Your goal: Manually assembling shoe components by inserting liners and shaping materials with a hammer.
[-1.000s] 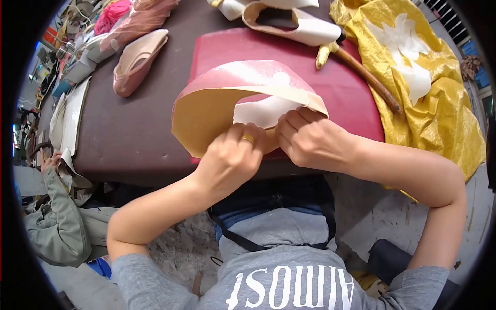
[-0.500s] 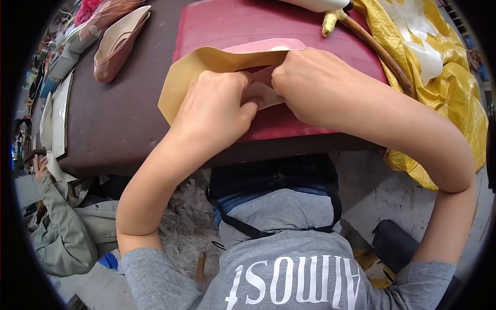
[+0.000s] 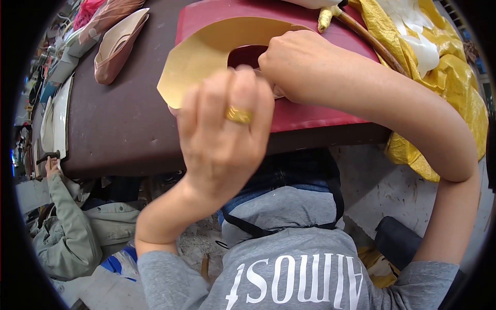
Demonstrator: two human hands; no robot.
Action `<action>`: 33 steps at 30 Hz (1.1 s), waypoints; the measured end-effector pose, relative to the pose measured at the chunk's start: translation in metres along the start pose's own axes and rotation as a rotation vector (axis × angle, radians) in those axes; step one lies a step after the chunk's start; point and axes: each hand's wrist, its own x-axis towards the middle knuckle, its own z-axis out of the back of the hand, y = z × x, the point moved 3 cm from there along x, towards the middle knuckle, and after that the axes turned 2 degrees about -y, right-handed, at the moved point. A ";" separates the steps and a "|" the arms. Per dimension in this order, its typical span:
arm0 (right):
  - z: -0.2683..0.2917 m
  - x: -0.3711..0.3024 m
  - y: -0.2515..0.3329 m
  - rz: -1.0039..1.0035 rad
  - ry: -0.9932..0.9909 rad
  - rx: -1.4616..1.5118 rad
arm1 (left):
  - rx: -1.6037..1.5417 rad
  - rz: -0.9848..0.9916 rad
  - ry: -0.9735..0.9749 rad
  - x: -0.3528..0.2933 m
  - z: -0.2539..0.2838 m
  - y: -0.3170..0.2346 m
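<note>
A tan, U-shaped shoe upper piece lies on a maroon mat, its curve toward the far side. My right hand is closed on its right part, knuckles up and fingertips hidden beneath. In front of the piece, my left hand is raised with its fingers curled into a fist and a gold-coloured ring on one finger. Motion smears its knuckles, and its fingertips are out of sight, so what it may hold cannot be made out.
Pink shoe uppers lie on the dark brown table to the left. A wooden stick and a yellow-wrapped piece lie far right beside a yellow sheet. A co-worker's green-grey sleeve shows at left, the hand at a dark tool.
My left hand has let go of the upper piece and lifted toward me, fingers curled. The piece has spread flatter, showing its curved inner opening. My right hand keeps its hold, shifted slightly left.
</note>
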 end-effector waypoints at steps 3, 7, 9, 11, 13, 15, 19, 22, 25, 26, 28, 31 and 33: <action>-0.001 0.003 0.002 0.057 0.070 -0.074 | -0.095 -0.072 0.052 -0.026 -0.009 -0.013; 0.008 0.006 0.002 0.033 0.148 -0.061 | -0.131 -0.012 0.040 -0.033 -0.018 -0.013; 0.013 0.006 0.000 0.010 0.204 -0.048 | -0.150 0.005 0.038 -0.031 -0.020 -0.013; 0.018 0.005 -0.003 -0.018 0.264 -0.036 | -0.142 0.008 0.045 -0.024 -0.020 -0.015; 0.019 0.003 -0.005 -0.046 0.323 -0.023 | -0.133 0.011 0.052 -0.019 -0.020 -0.018; 0.010 -0.003 -0.007 -0.021 0.273 -0.058 | -0.143 0.016 0.066 -0.021 -0.019 -0.023; 0.000 -0.009 -0.012 0.063 0.113 -0.193 | -0.161 0.041 0.083 -0.019 -0.022 -0.027; 0.002 -0.007 -0.012 0.059 0.190 -0.233 | -0.218 0.027 0.043 -0.015 -0.026 -0.029; 0.005 -0.002 -0.012 0.062 0.265 -0.274 | -0.226 0.038 0.021 -0.013 -0.027 -0.032; 0.006 -0.001 -0.012 0.063 0.290 -0.288 | -0.214 0.056 0.013 -0.012 -0.027 -0.033; 0.007 0.000 -0.013 0.067 0.337 -0.316 | -0.190 0.090 -0.002 -0.011 -0.027 -0.034; 0.003 -0.004 -0.012 0.120 0.231 -0.288 | -0.221 0.086 0.003 -0.012 -0.029 -0.038; 0.002 -0.007 -0.012 0.173 0.122 -0.261 | -0.250 0.081 0.008 -0.012 -0.031 -0.040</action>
